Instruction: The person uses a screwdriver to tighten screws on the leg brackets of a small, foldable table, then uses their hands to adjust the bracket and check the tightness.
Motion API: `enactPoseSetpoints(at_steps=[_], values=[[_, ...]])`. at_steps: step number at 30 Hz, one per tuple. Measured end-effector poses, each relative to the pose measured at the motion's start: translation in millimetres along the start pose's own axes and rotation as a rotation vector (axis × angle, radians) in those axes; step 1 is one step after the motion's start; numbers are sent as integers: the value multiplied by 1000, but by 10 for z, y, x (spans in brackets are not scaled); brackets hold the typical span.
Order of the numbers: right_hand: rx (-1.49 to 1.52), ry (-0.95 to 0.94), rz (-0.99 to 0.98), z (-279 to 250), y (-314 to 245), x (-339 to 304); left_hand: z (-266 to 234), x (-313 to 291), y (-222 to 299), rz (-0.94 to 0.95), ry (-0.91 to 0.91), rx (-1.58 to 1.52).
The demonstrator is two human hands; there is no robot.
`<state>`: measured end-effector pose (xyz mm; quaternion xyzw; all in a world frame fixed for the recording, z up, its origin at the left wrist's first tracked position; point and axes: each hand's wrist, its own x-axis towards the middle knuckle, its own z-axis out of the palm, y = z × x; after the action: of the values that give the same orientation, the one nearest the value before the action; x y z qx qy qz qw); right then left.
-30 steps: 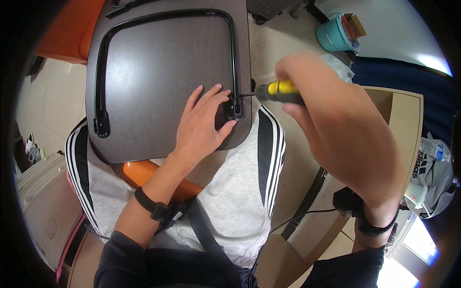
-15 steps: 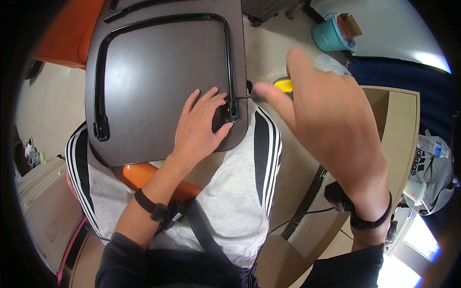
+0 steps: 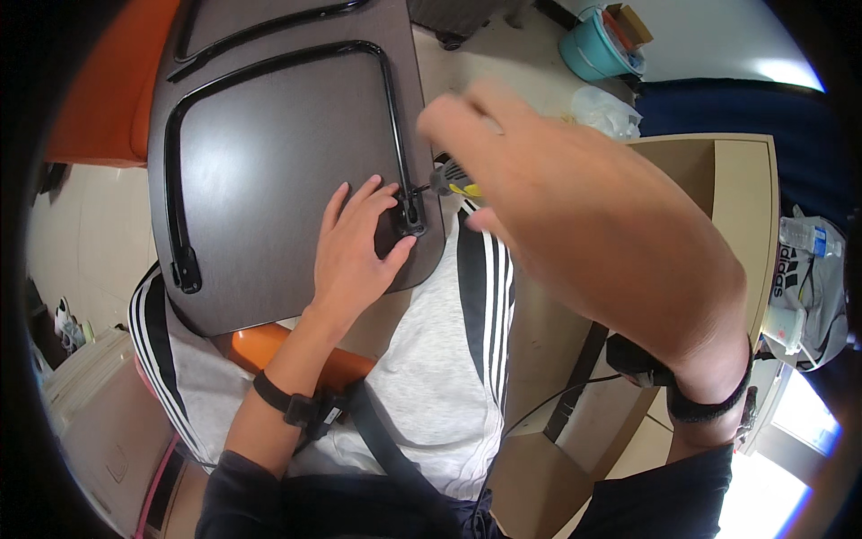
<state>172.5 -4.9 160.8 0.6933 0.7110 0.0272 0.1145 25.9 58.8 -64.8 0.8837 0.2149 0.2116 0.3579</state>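
My left hand (image 3: 359, 247) lies with fingers spread on the underside of a dark brown board (image 3: 278, 153). Its fingertips and thumb come up to the bracket (image 3: 410, 220) at the foot of a bent black metal leg (image 3: 392, 108). A screwdriver (image 3: 455, 180) with a grey and yellow handle points leftward at that leg, just above the bracket. Around its handle end is my right hand (image 3: 557, 189), blurred, fingers and thumb apart, with a gap between fingers and handle. The handle's rear end is hidden by the hand.
The board rests on my lap; a second black leg (image 3: 260, 36) lies folded at its far end. A beige open box-like cabinet (image 3: 745, 189) stands at right. Beyond are a turquoise bucket (image 3: 593, 49) and a plastic bag (image 3: 606, 112). Orange seating (image 3: 108, 90) is at far left.
My right hand has moved left and its fingers have come away from the screwdriver handle, showing more of it. The view has shifted slightly; my left hand stays on the board.
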Motion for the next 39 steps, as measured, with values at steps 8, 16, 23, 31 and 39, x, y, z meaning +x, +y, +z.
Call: enactPoseSetpoints(at_steps=[8,16,23,31,39], values=[[-87,130,14,214,8,-73,13,18,20,1,6,-8],[160,204,-102,274,69,-31,33,-42,-15,36,-5,34],[151,-11,-84,133,131,-26,29,-16,-34,44,-3,57],[23,530,-25,362,58,4,42,-15,-1,36,-11,21],[151,261,-112,193,122,-74,90,-37,16,-53,-3,-40]])
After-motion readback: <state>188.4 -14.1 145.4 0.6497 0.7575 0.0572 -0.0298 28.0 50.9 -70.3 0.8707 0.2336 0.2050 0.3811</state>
